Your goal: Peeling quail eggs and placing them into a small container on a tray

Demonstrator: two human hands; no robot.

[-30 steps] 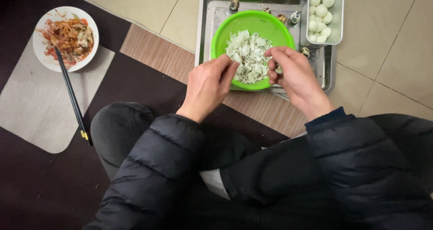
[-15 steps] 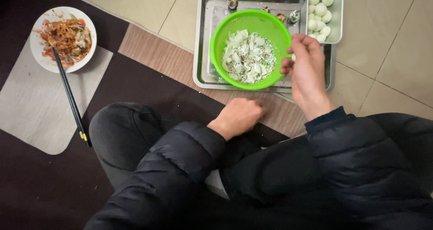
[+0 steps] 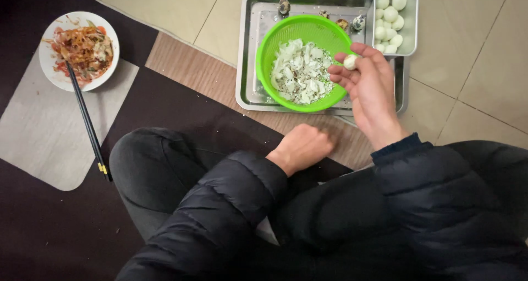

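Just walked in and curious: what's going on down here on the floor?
A person sits on the floor peeling small eggs. The right hand holds a peeled egg over the green colander of shells; the left hand rests in a fist near the knee. Peeled eggs fill a small tin on the tray.

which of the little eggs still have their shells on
The speckled eggs lying loose along the metal tray's far edge. They are dark and spotted; those in the small tin are peeled white.
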